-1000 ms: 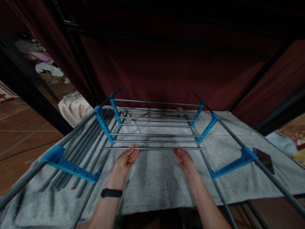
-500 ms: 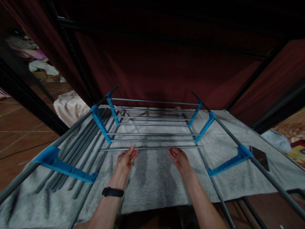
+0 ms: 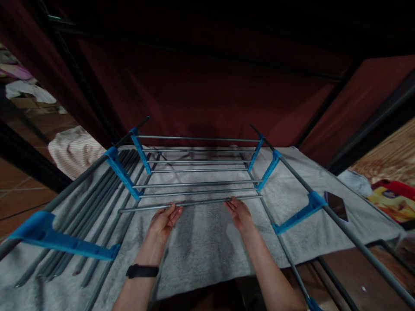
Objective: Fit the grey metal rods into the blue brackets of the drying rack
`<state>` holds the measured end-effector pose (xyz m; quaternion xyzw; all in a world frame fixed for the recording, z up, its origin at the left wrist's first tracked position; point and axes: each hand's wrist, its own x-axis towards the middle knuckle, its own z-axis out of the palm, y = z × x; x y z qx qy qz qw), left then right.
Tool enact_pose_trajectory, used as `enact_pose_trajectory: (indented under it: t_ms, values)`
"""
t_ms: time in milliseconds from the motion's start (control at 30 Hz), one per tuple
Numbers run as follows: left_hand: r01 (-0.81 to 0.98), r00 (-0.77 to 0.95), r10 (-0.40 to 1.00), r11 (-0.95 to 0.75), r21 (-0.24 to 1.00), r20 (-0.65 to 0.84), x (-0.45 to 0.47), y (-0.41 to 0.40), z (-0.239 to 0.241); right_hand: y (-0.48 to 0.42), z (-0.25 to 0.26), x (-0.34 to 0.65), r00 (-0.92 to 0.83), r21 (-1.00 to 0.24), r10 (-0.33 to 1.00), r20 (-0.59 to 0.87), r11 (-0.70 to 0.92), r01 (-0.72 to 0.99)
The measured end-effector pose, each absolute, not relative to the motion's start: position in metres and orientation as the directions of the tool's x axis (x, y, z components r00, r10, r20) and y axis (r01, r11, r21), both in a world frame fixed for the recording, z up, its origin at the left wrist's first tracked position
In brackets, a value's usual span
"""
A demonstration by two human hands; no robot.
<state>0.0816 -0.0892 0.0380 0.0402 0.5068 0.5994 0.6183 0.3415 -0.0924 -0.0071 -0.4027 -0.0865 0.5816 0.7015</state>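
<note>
A drying-rack frame of grey tubes with blue plastic brackets (image 3: 121,172) lies on a grey towel (image 3: 201,246). Several thin grey rods cross between the far brackets. One loose grey rod (image 3: 201,201) lies slightly tilted in front of them, its left end reaching past the left bracket. My left hand (image 3: 164,222) and my right hand (image 3: 239,214) are both stretched out flat, palms turned inward, fingertips touching this rod from the near side. Neither hand wraps round it. A black band is on my left wrist (image 3: 142,271).
Several loose grey rods (image 3: 87,220) lie on the towel at the left. A dark phone (image 3: 336,206) rests on the towel at the right. Dark red fabric walls (image 3: 207,95) stand behind. A striped cloth (image 3: 74,149) lies on the tiled floor at the left.
The loose rod has slid to the left and tilted, its left end lower. Both hands moved left with it. The view has turned to the right.
</note>
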Motion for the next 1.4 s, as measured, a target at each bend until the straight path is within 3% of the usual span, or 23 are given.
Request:
enact_pose_trajectory:
  t_ms: [667,1200,1400]
  values:
    - [-0.658,-0.259,0.753,0.321,0.681,-0.605,0.053,-0.082,0.04,-0.085,0.004,0.403,0.563,-0.691,0.736,-0.375,0.183,-0.699]
    - [-0.7,-0.373,0.691,0.23,0.676,-0.62,0.032,-0.078,0.043,-0.087,-0.002,0.424,0.657,-0.738,0.688,-0.308,0.264,-0.622]
    - [-0.689,-0.353,0.741,0.208,0.695,-0.571,0.044,-0.083,0.049,-0.089,0.001,0.435,0.633,-0.678,0.669,-0.389,0.257,-0.688]
